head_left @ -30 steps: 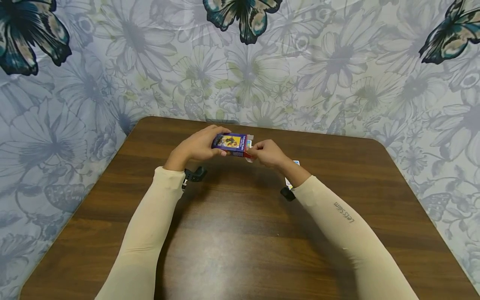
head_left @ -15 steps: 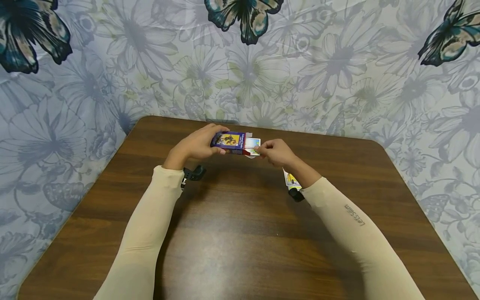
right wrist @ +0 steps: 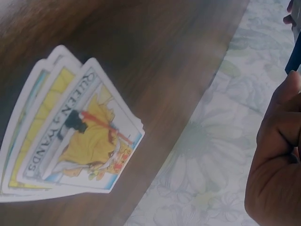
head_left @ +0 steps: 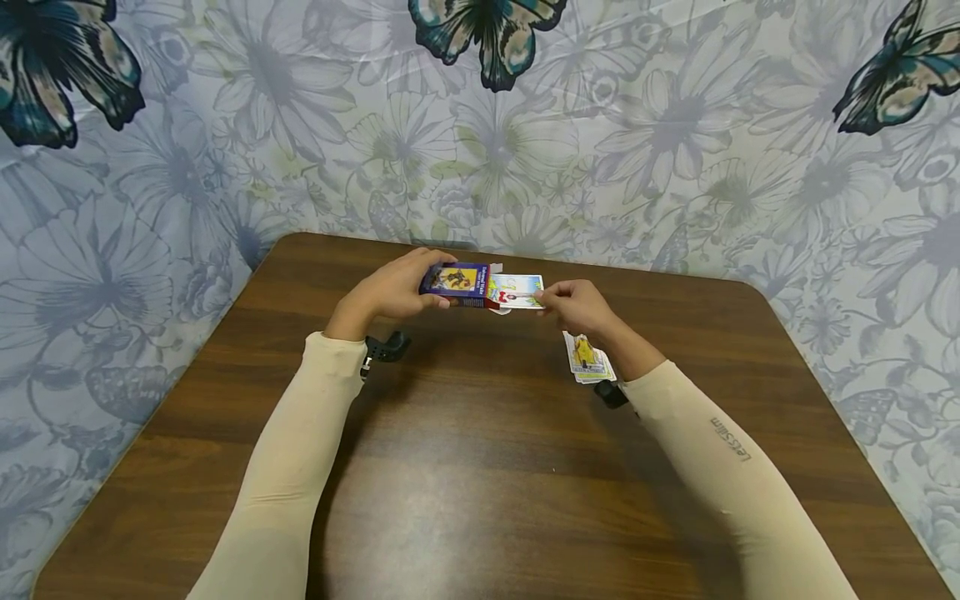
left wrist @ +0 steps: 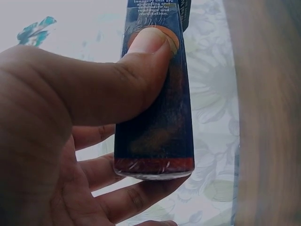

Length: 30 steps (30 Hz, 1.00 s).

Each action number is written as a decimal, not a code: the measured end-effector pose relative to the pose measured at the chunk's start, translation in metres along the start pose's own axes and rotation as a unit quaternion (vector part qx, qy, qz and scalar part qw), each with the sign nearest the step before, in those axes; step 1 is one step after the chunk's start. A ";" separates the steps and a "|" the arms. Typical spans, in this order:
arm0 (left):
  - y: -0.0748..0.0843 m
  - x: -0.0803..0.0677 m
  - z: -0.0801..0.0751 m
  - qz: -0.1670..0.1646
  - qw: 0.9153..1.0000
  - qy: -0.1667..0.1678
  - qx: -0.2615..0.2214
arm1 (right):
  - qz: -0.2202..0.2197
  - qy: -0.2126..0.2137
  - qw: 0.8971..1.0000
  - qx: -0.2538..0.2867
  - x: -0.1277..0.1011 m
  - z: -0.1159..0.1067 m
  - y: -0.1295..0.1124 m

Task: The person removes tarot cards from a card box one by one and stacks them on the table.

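Tarot box (head_left: 462,282) between left hand (head_left: 396,287) and right hand (head_left: 581,308).
A card (head_left: 514,290) projects from the box's right end; a card pile (head_left: 587,358) lies nearer, rightward, on the table (head_left: 465,475).

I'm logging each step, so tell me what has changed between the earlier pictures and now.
The right hand has moved to the person's right, drawing a card, perhaps more than one, farther out of the box. Its wrist has shifted too, uncovering more of the loose cards on the table. Nothing was visibly let go. The left hand still holds the box in nearly the same place.
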<state>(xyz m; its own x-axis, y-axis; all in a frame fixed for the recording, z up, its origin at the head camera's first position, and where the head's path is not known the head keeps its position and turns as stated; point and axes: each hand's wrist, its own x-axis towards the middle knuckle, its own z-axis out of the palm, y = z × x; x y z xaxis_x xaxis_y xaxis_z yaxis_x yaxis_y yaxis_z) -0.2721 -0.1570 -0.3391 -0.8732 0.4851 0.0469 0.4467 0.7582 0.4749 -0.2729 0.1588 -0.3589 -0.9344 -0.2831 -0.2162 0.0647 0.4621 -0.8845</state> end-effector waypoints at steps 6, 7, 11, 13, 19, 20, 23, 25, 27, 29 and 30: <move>0.000 -0.001 0.000 -0.002 1.000 -0.004 0.000 | -0.005 0.035 0.999 -0.008 0.001 -0.005 0.000; 0.000 -0.001 0.001 -0.002 1.000 -0.004 0.000 | -0.007 0.041 0.999 -0.011 0.000 -0.006 -0.001; 0.000 -0.001 0.001 -0.006 1.000 -0.004 0.001 | -0.014 0.058 0.998 -0.013 -0.001 -0.010 -0.003; 0.000 -0.001 0.001 -0.006 1.000 -0.003 0.001 | -0.023 0.067 0.997 -0.013 -0.002 -0.013 -0.004; 0.000 0.000 0.001 -0.001 1.000 -0.001 0.001 | -0.037 0.079 0.995 -0.049 -0.002 -0.025 0.002; 0.000 0.000 0.001 -0.001 1.000 -0.001 0.001 | -0.038 0.078 0.994 -0.066 -0.002 -0.027 0.003; 0.000 0.000 0.001 -0.002 1.000 -0.003 0.001 | -0.040 0.079 0.988 -0.123 -0.001 -0.035 0.009; 0.000 0.000 0.001 -0.002 1.000 -0.003 0.001 | -0.039 0.081 0.984 -0.155 -0.001 -0.041 0.014; 0.000 0.000 0.001 -0.002 1.000 -0.004 0.000 | -0.037 0.088 0.979 -0.179 -0.001 -0.046 0.019; 0.000 0.000 0.001 -0.001 1.000 -0.003 0.000 | -0.031 0.095 0.974 -0.202 -0.002 -0.051 0.025; 0.000 0.000 0.001 -0.001 1.000 -0.003 0.000 | -0.028 0.096 0.974 -0.205 -0.002 -0.054 0.028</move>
<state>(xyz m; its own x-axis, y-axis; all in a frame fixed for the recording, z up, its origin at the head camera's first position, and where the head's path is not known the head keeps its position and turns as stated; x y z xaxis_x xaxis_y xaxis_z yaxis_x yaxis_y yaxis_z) -0.2722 -0.1564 -0.3405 -0.8730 0.4861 0.0399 0.4446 0.7596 0.4747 -0.2880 0.2178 -0.3611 -0.9833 -0.1729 -0.0566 -0.0962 0.7583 -0.6448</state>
